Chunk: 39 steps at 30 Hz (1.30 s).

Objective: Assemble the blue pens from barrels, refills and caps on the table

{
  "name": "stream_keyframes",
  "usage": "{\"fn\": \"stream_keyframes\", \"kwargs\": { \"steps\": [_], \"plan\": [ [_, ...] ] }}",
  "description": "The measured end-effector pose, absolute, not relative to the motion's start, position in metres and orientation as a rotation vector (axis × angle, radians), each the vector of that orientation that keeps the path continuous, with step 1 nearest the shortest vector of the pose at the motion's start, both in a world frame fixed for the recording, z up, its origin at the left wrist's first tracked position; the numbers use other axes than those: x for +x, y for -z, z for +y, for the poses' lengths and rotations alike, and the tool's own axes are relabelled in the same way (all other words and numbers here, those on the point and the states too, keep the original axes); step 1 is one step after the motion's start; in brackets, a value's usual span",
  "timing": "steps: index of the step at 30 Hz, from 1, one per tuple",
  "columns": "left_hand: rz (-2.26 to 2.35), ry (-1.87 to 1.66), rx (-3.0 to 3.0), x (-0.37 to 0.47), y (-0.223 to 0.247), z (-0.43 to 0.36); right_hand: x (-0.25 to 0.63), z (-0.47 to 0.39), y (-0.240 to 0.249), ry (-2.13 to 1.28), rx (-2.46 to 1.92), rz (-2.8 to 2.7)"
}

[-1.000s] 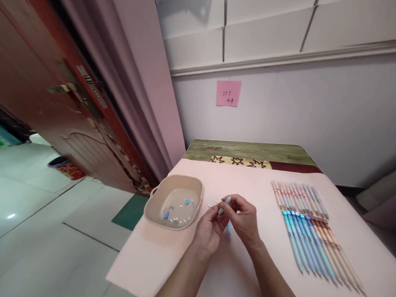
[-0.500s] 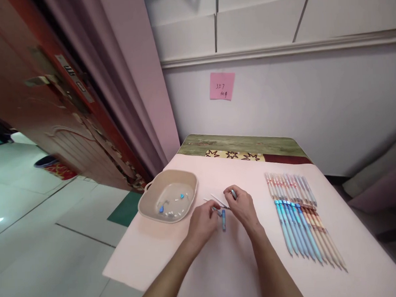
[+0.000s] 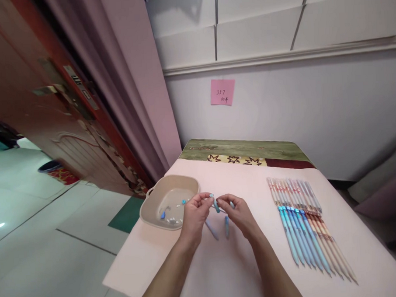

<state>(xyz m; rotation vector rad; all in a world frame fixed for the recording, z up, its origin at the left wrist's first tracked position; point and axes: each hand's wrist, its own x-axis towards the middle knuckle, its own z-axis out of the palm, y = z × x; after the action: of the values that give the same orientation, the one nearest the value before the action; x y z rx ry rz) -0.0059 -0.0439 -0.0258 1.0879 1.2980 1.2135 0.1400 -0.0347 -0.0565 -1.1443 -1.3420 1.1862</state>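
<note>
Both hands meet in front of me above the pink table cover. My left hand (image 3: pixel 197 213) is closed, pinching a short light-blue pen part (image 3: pixel 216 205) between thumb and fingertips. Close beside it, my right hand (image 3: pixel 238 213) is closed too, its fingertips at a thin pale rod that runs toward that part. Another light-blue piece (image 3: pixel 232 204) shows between the right fingers. Below the hands lie a pale blue pen barrel (image 3: pixel 212 230) and a short blue patterned tube (image 3: pixel 227 228).
Left of the hands stands a beige basin (image 3: pixel 145 215) with blue and white small parts. At the right lie rows of pens, blue ones (image 3: pixel 302 236) and beige ones (image 3: pixel 331 243), with clear patterned barrels (image 3: pixel 293 191) behind. A pink note (image 3: pixel 222 92) is on the wall.
My left hand has lifted from the table toward my right, now with a light-blue part in its pinch. A pale blue barrel shows beneath it. The view has tipped up slightly.
</note>
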Motion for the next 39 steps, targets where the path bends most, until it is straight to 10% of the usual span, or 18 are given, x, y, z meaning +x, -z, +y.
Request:
{"fn": "stream_keyframes", "kwargs": {
  "steps": [13,39],
  "plan": [
    [0.765,-1.399,0.175,-0.025,0.004,-0.042,0.117,-0.047,0.053,-1.120,-1.011,-1.413],
    [0.979,-1.480,0.363,-0.021,0.013,-0.038,0.115,-0.049,0.051,-1.121,-1.069,-1.351]
  ]
}}
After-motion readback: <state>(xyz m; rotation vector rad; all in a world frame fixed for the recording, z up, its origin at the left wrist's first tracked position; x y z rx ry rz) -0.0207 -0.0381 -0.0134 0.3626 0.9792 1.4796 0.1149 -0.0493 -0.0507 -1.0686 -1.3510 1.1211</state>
